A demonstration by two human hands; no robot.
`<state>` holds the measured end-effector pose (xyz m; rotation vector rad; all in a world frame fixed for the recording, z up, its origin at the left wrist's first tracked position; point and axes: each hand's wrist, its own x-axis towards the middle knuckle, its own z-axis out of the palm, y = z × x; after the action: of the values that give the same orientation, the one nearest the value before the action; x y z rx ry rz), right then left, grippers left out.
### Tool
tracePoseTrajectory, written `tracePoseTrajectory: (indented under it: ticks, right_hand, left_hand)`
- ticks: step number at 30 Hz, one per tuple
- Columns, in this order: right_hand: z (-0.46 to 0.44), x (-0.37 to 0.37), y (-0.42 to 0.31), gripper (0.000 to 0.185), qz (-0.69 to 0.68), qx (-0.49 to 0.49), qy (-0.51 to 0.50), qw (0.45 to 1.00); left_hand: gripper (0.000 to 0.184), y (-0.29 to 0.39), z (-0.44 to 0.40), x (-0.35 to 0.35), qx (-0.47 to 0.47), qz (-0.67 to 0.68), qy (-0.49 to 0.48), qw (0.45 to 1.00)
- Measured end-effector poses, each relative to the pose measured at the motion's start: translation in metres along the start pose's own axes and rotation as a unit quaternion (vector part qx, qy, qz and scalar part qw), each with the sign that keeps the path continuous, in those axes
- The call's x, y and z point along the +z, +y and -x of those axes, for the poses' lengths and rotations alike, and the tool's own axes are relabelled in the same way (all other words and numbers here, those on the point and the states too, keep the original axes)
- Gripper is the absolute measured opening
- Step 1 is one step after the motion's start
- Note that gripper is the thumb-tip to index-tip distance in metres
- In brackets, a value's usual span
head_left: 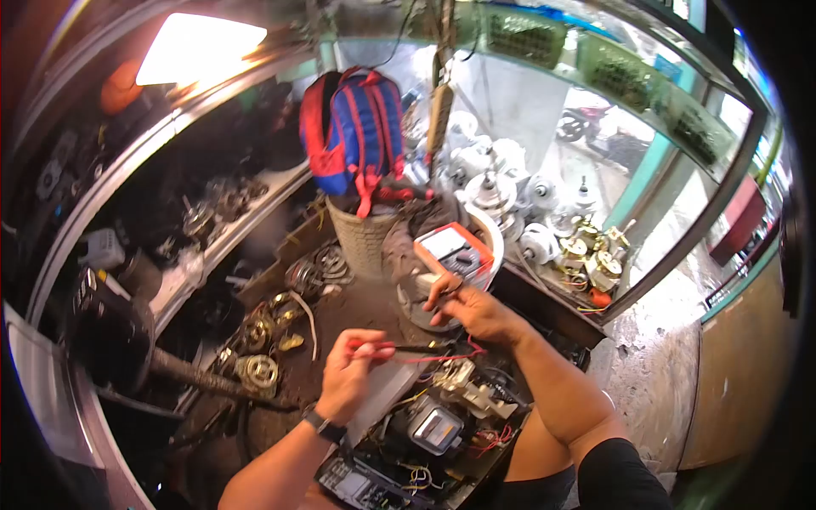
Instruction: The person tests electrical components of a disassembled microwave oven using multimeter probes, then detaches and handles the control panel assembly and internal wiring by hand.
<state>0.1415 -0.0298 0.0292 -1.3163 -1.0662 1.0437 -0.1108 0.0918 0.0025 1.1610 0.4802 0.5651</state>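
Note:
My left hand (pixel 347 374), with a dark band on its wrist, is closed around a red test probe (pixel 382 346). A thin red lead runs from it to the right, and a slim black piece (pixel 425 348) lies in line with it. My right hand (pixel 476 310) is at the orange-edged multimeter (pixel 455 248), its index finger stretched along the meter's near side and the other fingers loosely bent. Whether that finger touches the dial is unclear. Below both hands sits an opened black appliance (pixel 365 480) with a metal-cased transformer (pixel 436 427), pale plastic parts and coloured wires.
A red and blue backpack (pixel 361 127) stands on a woven bin (pixel 361 238) beyond the hands. Several pale motors (pixel 493 191) are piled behind the meter, with brass-coloured parts (pixel 595 259) to their right. More motor parts (pixel 257 374) lie at left under a bright lamp (pixel 200 51).

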Motion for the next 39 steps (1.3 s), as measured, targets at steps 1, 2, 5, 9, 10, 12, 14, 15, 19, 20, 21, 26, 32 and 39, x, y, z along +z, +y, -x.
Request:
tracePoseTrajectory:
  ticks: [1,2,5,9,10,12,14,15,19,20,21,26,32,39]
  right_hand:
    - [0.002,-0.002,0.000,0.011,0.040,-0.040,-0.009,0.998]
    - [0.007,0.000,-0.013,0.010,0.017,-0.011,-0.021,1.000]
    - [0.015,-0.008,-0.031,0.031,0.187,-0.025,-0.131,0.973]
    - [0.020,0.020,-0.042,0.064,0.295,-0.076,-0.173,0.937]
    - [0.019,0.029,-0.040,0.067,0.311,-0.088,-0.185,0.928]
    - [0.021,0.046,-0.040,0.066,0.301,-0.081,-0.181,0.933]
    - [0.021,0.061,-0.030,0.064,0.290,-0.127,-0.149,0.937]
    - [0.019,0.064,-0.023,0.064,0.284,-0.127,-0.156,0.937]
    - [0.016,0.069,-0.012,0.048,0.305,-0.116,-0.159,0.932]
    - [0.013,0.067,-0.005,0.043,0.307,-0.124,-0.131,0.934]
    - [0.013,0.066,0.000,0.038,0.308,-0.132,-0.104,0.936]
    - [-0.001,0.014,0.005,0.037,-0.059,-0.077,0.034,0.995]
    - [0.000,-0.043,-0.014,0.048,-0.274,-0.140,0.273,0.911]
    - [0.008,-0.046,-0.022,0.048,-0.232,-0.118,0.235,0.936]
  left_hand:
    - [0.016,0.008,0.005,-0.001,-0.004,0.039,0.013,0.999]
    - [0.016,0.019,0.009,-0.005,0.012,-0.018,-0.004,1.000]
    - [0.013,0.039,0.021,-0.028,0.070,-0.228,-0.049,0.970]
    - [0.027,0.057,0.036,0.001,0.123,-0.321,-0.022,0.939]
    - [0.038,0.052,0.036,0.006,0.142,-0.325,-0.025,0.935]
    - [0.074,0.046,0.041,0.014,0.141,-0.317,-0.045,0.937]
    - [0.087,0.044,0.039,0.018,0.195,-0.373,-0.086,0.903]
    - [0.090,0.043,0.043,0.024,0.182,-0.347,-0.095,0.915]
    - [0.097,0.035,0.033,0.015,0.176,-0.367,-0.167,0.898]
    - [0.097,0.034,0.034,0.013,0.173,-0.368,-0.162,0.899]
    - [0.096,0.033,0.035,0.013,0.208,-0.376,-0.160,0.889]
    - [0.086,0.078,0.060,0.017,0.187,-0.478,-0.106,0.852]
    - [0.091,0.086,0.077,-0.033,-0.119,-0.648,-0.357,0.663]
    - [0.089,0.087,0.081,-0.034,-0.166,-0.640,-0.378,0.648]
